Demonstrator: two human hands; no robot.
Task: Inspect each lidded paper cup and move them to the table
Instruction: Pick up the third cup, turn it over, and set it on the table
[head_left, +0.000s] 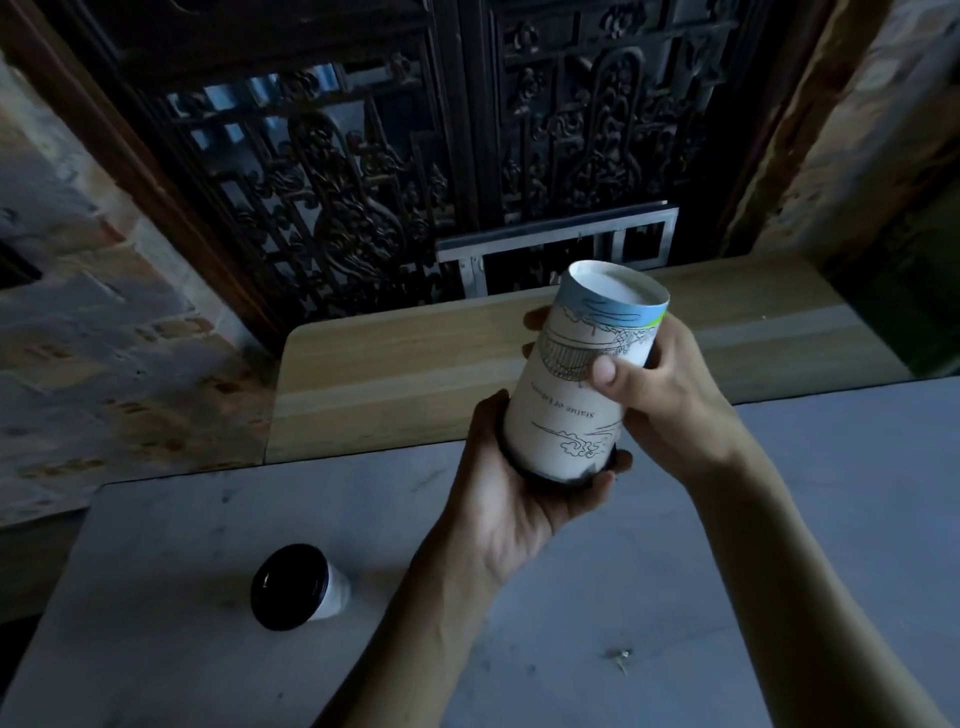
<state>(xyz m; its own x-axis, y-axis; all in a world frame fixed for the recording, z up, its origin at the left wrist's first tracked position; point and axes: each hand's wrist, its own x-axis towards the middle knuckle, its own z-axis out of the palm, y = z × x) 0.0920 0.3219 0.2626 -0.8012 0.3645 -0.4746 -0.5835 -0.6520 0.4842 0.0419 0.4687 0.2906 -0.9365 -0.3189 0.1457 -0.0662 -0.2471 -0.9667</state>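
Head view: both hands clasp inverted cup (569, 395).

Grey table (779, 519) near, bearing one upright black-lidded paper cup (298, 587) at near left; wooden bench (395, 364) just beyond its far edge.

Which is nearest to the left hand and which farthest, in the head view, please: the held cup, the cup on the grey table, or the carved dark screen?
1. Held cup, upside down, its lid in the left hand.
2. Cup on the grey table, lower left.
3. Carved dark screen, at the back.
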